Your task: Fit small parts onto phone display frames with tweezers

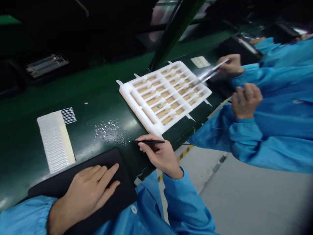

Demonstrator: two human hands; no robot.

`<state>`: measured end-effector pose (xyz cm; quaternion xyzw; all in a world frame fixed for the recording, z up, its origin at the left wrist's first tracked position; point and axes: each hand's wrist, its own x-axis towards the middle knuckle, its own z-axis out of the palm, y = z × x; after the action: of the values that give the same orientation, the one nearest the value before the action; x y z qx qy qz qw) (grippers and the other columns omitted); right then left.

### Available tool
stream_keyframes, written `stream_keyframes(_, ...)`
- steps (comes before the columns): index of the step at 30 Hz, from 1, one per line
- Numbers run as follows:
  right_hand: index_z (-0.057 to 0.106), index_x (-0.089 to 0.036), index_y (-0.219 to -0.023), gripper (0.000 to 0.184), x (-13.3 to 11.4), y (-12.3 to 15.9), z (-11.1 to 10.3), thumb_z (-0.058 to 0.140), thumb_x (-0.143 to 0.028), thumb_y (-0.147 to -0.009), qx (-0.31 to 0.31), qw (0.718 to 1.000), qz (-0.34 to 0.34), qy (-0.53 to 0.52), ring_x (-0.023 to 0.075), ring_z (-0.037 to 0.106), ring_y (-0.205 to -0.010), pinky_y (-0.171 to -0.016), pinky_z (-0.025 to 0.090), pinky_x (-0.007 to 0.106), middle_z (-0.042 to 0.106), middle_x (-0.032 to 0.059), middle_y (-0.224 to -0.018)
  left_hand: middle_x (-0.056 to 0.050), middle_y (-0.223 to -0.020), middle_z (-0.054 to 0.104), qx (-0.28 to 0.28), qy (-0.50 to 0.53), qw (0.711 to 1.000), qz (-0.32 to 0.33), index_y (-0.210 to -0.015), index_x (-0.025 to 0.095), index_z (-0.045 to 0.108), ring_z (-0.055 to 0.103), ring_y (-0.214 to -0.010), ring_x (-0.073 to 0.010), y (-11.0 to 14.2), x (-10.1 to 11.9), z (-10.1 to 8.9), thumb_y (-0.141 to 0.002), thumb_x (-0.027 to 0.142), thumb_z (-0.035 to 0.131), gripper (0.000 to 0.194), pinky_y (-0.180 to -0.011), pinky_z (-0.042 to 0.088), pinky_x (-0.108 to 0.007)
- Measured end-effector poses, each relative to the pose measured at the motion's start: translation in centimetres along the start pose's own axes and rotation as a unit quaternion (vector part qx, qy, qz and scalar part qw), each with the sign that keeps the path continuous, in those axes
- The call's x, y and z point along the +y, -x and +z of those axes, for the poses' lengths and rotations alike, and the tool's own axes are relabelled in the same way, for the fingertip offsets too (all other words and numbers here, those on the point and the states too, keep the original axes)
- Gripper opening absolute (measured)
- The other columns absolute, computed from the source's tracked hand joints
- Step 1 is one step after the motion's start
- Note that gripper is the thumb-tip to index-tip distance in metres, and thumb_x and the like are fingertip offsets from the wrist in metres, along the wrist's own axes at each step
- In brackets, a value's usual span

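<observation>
Several fingertips of the right hand (160,155) pinched a slim black tool (153,141) (nearly level); left of them lay small metallic pieces (111,132). The left hand (90,184), palm down, rested loosely open and empty-fingered above a black panel (127,184).

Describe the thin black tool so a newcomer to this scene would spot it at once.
On the green table, find the white slotted tray. Beside its nearest corner, the camera wearer's right hand grips a thin tool, tip near scattered shiny bits. It is black, unlike the co-worker's silvery one.
</observation>
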<state>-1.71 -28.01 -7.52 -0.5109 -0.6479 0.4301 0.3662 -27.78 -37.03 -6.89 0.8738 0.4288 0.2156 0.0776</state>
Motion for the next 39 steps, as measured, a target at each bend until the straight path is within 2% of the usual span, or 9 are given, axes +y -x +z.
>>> stream_keyframes(4, 0.079, -0.021, -0.106, 0.014, 0.9, 0.0, 0.1, 0.073, -0.030, -0.096, -0.018, 1.000, 0.001, -0.021, 0.0186, 0.076, -0.078, -0.070, 0.065, 0.031, 0.080, 0.0075, -0.100, -0.004, -0.094, 0.076, 0.002, -0.010, 1.000, 0.006, -0.135, 0.013, 0.065, 0.075, -0.080, -0.0193, 0.1, -0.2, 0.0, -0.110, 0.034, 0.051, 0.036, -0.074, 0.057, -0.035)
stream_keyframes(6, 0.079, -0.021, -0.105, 0.015, 1.1, 0.3, 0.5, 0.074, -0.030, -0.095, 0.003, 0.999, 0.001, -0.042, 0.0189, 0.077, -0.080, -0.072, 0.066, 0.031, 0.081, 0.0075, -0.100, -0.005, -0.094, 0.076, 0.004, -0.016, 1.000, 0.009, -0.135, 0.012, 0.065, 0.075, -0.081, -0.0192, 0.1, -0.2, 0.0, -0.110, 0.033, 0.052, 0.035, -0.076, 0.057, -0.035)
stream_keyframes(11, 0.077, -0.019, -0.101, 0.016, 1.0, 1.6, 1.6, 0.075, -0.034, -0.096, 0.084, 0.991, 0.035, -0.098, 0.0189, 0.079, -0.071, -0.070, 0.069, 0.031, 0.079, 0.0060, -0.082, -0.004, -0.094, 0.076, 0.003, -0.020, 1.000, 0.015, -0.134, 0.013, 0.066, 0.074, -0.081, -0.0188, 0.0, -0.2, -0.2, -0.111, 0.033, 0.051, 0.035, -0.076, 0.055, -0.034)
stream_keyframes(19, 0.079, -0.018, -0.099, 0.014, 0.4, 2.2, 2.6, 0.077, -0.031, -0.093, 0.098, 0.991, 0.037, -0.083, 0.0207, 0.081, -0.072, -0.070, 0.070, 0.030, 0.081, 0.0074, -0.083, -0.002, -0.081, 0.069, -0.009, -0.006, 1.000, 0.017, -0.133, 0.011, 0.066, 0.067, -0.070, -0.0155, -0.5, -0.3, -0.5, -0.109, 0.031, 0.054, 0.033, -0.071, 0.051, -0.031)
stream_keyframes(27, 0.079, -0.019, -0.098, 0.010, -0.1, 3.0, 4.4, 0.075, -0.028, -0.093, 0.149, 0.986, 0.043, -0.068, 0.0207, 0.081, -0.072, -0.070, 0.070, 0.032, 0.082, 0.0068, -0.085, -0.001, -0.078, 0.066, -0.016, -0.010, 1.000, 0.017, -0.133, 0.010, 0.065, 0.066, -0.069, -0.0161, -0.7, -0.2, -0.8, -0.109, 0.031, 0.055, 0.033, -0.070, 0.050, -0.032)
stream_keyframes(32, 0.079, -0.020, -0.097, 0.007, -0.4, 2.9, 4.5, 0.074, -0.025, -0.094, 0.151, 0.988, 0.016, -0.023, 0.0183, 0.079, -0.071, -0.069, 0.068, 0.030, 0.081, 0.0060, -0.087, -0.001, -0.078, 0.066, -0.026, -0.006, 0.999, 0.019, -0.133, 0.009, 0.065, 0.065, -0.068, -0.0156, -0.8, -0.2, -0.9, -0.109, 0.030, 0.056, 0.034, -0.068, 0.050, -0.031)
stream_keyframes(39, 0.078, -0.021, -0.098, 0.007, -0.6, 2.9, 4.6, 0.073, -0.025, -0.095, 0.154, 0.988, 0.007, -0.014, 0.0177, 0.079, -0.072, -0.070, 0.067, 0.029, 0.082, 0.0053, -0.088, -0.001, -0.079, 0.066, -0.025, -0.010, 1.000, 0.016, -0.135, 0.010, 0.064, 0.065, -0.069, -0.0157, -0.8, -0.2, -0.7, -0.107, 0.029, 0.058, 0.034, -0.069, 0.050, -0.032)
